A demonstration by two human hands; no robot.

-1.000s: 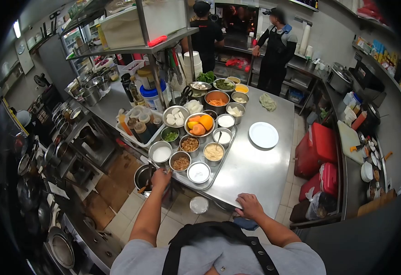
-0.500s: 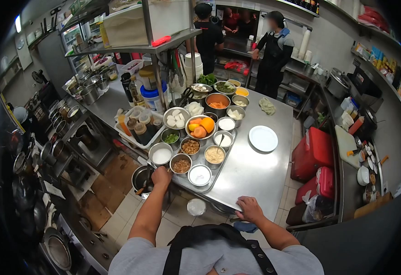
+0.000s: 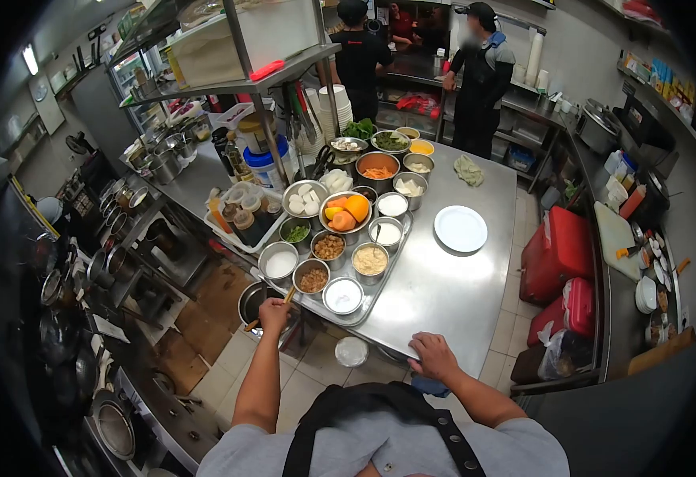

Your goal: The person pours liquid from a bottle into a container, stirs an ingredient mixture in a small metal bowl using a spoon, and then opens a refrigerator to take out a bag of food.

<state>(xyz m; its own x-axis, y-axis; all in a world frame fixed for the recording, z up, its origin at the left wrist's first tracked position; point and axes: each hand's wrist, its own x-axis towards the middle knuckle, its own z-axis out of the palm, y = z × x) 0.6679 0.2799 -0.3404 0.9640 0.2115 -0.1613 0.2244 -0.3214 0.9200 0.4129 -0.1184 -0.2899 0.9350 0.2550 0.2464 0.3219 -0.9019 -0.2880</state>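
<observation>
My left hand [image 3: 274, 315] is closed near the front left corner of the steel table, with a thin yellowish handle [image 3: 289, 295] sticking up from its fingers. Just left of it is a metal pot [image 3: 254, 304] below table height. My right hand [image 3: 434, 355] rests with fingers spread on the table's front edge, holding nothing. Between and beyond the hands, a metal tray [image 3: 353, 319] carries bowls, including a bowl of white powder [image 3: 342, 295], chopped brown food [image 3: 313, 278] and orange pieces [image 3: 348, 211]. A white plate [image 3: 461, 229] lies right of the tray.
A crumpled cloth [image 3: 468, 171] lies at the table's far end. Two people [image 3: 479, 79] [image 3: 358, 67] stand beyond it. Red coolers [image 3: 556, 254] are on the floor at right. A steel shelf [image 3: 284, 75] rises at the left, beside a bottle bin [image 3: 240, 215].
My left hand has shifted slightly down and left, and the yellowish handle now shows more clearly. My right hand stays at the table edge. The camera view has shifted a little.
</observation>
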